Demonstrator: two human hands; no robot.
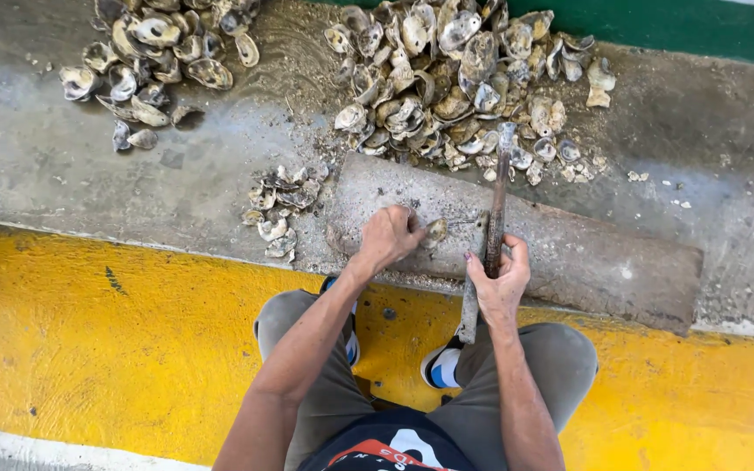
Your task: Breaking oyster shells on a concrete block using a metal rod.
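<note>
- Grey concrete floor (pixel 63 166), rough, wet-looking and gritty, fills the upper part of the head view; a broad band of scuffed yellow paint (pixel 89 349) runs below it, and a strip of green (pixel 700 26) edges the top right.
- Weathered slab (pixel 586 253), long and flat with worn, rounded edges, lies on the concrete just past the yellow band; whether it is wood or stone cannot be told.
- Large heap of oyster shells (pixel 455 78), pale grey-brown, ridged and irregular, sits just behind the slab.
- Second heap of shells (pixel 159 52) lies well apart at the upper left, looser and more spread out.
- Small cluster of shells (pixel 281 205) rests just beside the slab's left end.
- Hammer-like tool (pixel 496 196), long, thin, dark and rust-coloured, stands tilted over the slab, its head near the large heap.
- Right hand (pixel 501 279) is wrapped tight around the tool's lower shaft, fingers closed fully on it.
- Left hand (pixel 387 237) presses down on the slab, fingers curled together over a single oyster (pixel 435 231), pinning it against the slab's surface.
- That oyster, small and lumpy, lies between the two hands, just left of the tool's shaft.
</note>
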